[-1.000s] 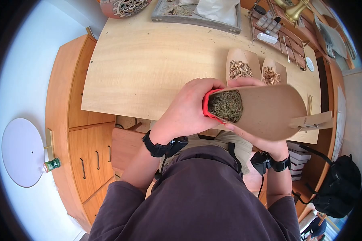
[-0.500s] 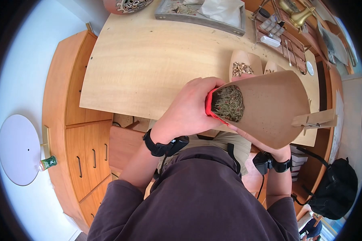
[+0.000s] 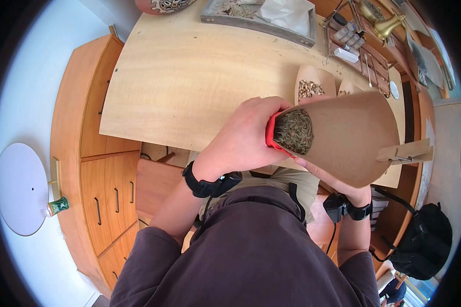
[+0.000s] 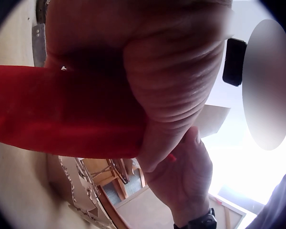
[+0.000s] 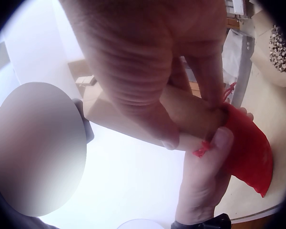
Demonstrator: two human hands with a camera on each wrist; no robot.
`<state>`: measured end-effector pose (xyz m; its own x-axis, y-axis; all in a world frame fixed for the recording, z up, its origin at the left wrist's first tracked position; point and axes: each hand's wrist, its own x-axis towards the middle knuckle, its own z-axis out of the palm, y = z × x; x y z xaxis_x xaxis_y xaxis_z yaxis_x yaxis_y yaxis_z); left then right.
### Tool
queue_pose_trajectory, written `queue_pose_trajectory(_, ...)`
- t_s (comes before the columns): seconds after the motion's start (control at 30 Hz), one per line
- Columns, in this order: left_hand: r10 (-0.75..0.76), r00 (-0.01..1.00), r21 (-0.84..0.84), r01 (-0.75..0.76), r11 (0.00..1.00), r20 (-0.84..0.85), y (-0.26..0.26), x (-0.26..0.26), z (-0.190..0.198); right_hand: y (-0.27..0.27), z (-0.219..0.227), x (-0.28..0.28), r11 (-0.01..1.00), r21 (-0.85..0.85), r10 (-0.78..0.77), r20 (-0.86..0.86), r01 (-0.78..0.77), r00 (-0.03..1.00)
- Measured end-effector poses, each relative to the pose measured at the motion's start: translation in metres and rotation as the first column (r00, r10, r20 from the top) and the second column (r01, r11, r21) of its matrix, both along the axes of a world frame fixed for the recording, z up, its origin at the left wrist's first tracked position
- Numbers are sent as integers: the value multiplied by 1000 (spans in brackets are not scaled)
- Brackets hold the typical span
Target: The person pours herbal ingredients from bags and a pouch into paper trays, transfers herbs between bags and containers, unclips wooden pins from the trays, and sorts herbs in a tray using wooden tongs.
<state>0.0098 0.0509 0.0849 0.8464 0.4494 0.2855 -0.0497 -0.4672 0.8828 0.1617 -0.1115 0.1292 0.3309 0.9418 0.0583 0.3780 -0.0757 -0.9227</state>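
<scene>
A kraft-paper scoop [image 3: 356, 135] with dried green herbs [image 3: 294, 133] at its narrow end is held above the table's front edge. My right hand [image 3: 325, 174] grips it from beneath, thumb along the near side. A wooden clothespin [image 3: 404, 152] is clipped to its wide end. My left hand [image 3: 246, 135] holds a red drawstring pouch [image 5: 250, 152] by its mouth, around the scoop's narrow end. In the right wrist view, the left thumb presses the pouch rim against the paper. Hanging below the left hand, the pouch body fills much of the left wrist view.
Behind the scoop stand two paper trays, one with pale dried chips [image 3: 310, 89]. At the table's back are a grey wooden tray [image 3: 256, 25] with white paper, a rack of small bottles [image 3: 348, 38] and a brass vessel [image 3: 389, 25]. Wooden drawers [image 3: 107, 199] stand at left.
The scoop has tilted, its wide end turning more toward the head camera and covering more of the paper trays behind. Both hands keep their hold, and the herbs still lie at the pouch mouth.
</scene>
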Motion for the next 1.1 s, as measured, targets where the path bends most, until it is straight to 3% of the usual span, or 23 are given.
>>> queue_pose_trajectory(0.07, 2, 1000, -7, -2, 1000, -1, 0, -1, 1, 17, 15, -1, 990, 43, 133, 69, -137, 989)
queue_pose_trajectory(0.1, 4, 1000, -14, -4, 1000, -2, -1, -1, 2, 12, 12, -1, 990, 42, 134, 69, -137, 989)
queue_pose_trajectory(0.17, -1, 1000, -23, 0, 1000, -6, 0, -1, 1, 0, 4, -2, 1000, -16, -7, -92, 6, 996)
queue_pose_trajectory(0.27, -8, 1000, -35, 8, 999, 2, 1, -1, 2, 2, 5, -2, 1000, -14, -6, -95, 4, 995)
queue_pose_trajectory(0.37, -16, 1000, -60, 17, 998, 11, 1, -1, 0, 19, 15, -3, 990, 45, 129, 60, -132, 990)
queue_pose_trajectory(0.47, -27, 1000, -99, 28, 995, 14, 2, 0, -1, -5, -3, 3, 995, -94, 30, 29, -28, 999)
queue_pose_trajectory(0.57, -31, 999, -102, 32, 994, 13, 2, 0, 0, 16, 14, -5, 996, 36, 78, 59, -80, 995)
queue_pose_trajectory(0.8, -50, 999, -112, 48, 993, -12, 2, 1, -5, 1, 3, 2, 999, -48, 9, -11, -10, 1000)
queue_pose_trajectory(0.9, -44, 999, -109, 42, 993, -13, 1, 0, 0, 10, 13, -2, 994, 27, 103, 21, -103, 994)
queue_pose_trajectory(1.0, -41, 999, -95, 42, 995, 9, 2, 2, -1, 3, 7, -2, 996, -79, -33, -70, 28, 997)
queue_pose_trajectory(1.1, -39, 999, -101, 37, 994, -19, 1, 1, -1, 17, 15, -5, 997, 25, 67, 51, -68, 996)
